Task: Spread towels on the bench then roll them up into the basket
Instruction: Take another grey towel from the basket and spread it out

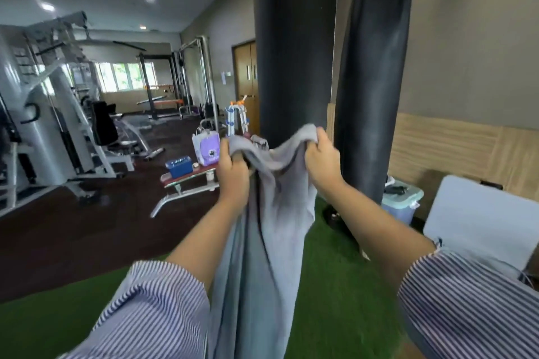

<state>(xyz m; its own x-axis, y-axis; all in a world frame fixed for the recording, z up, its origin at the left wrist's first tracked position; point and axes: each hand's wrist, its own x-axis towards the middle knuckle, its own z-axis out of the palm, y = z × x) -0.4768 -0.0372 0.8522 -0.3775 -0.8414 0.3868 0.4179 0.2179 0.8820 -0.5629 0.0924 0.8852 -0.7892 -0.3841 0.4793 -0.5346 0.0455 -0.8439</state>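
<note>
Gripping the grey towel point(262, 213): left hand point(232, 172), right hand point(322, 162), seemingly by its top edge.

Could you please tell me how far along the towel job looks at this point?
Early, it seems. Nothing visibly done: no rolled towels or basket appear in view. In hand: the left hand and right hand each grip the top edge of a grey towel, which hangs down between the arms. Left: spreading it on the bench, which carries a blue box and a purple bag, then rolling and basketing.
</note>
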